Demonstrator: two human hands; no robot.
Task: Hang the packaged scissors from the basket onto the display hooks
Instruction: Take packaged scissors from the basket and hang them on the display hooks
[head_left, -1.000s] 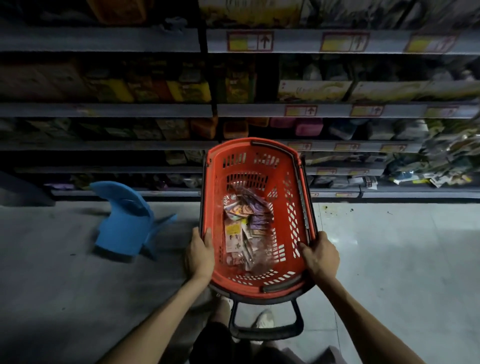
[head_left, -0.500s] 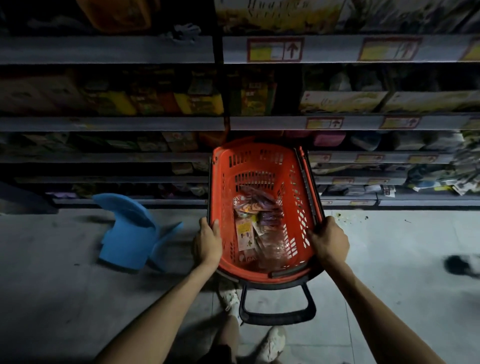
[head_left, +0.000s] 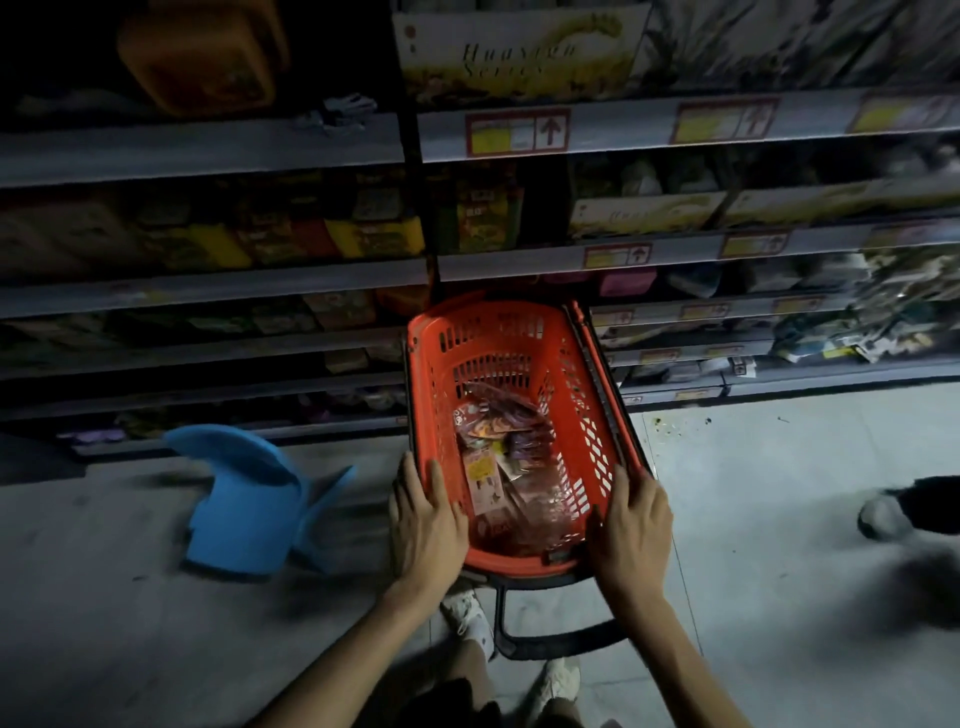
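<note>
A red plastic shopping basket (head_left: 582, 395) is held out in front of me, over the floor before dim store shelves. Inside it lies a loose pile of packaged scissors (head_left: 496, 457) in clear and coloured card packs. My left hand (head_left: 426, 525) grips the basket's left rim near its close end. My right hand (head_left: 631, 525) grips the right rim. A black handle (head_left: 561, 642) hangs down from the basket's near end. I see no display hooks among the dark shelves.
Stocked shelves (head_left: 597, 254) with price labels fill the upper half. A blue plastic stool (head_left: 249, 499) lies tipped on the floor at left. Another person's shoe (head_left: 914, 506) shows at the right edge. My own shoes (head_left: 472, 618) are below the basket.
I have moved closer to the shelves, with the basket carried forward and lower. Both hands keep their hold on the rims. A shoe has come into view at right.
</note>
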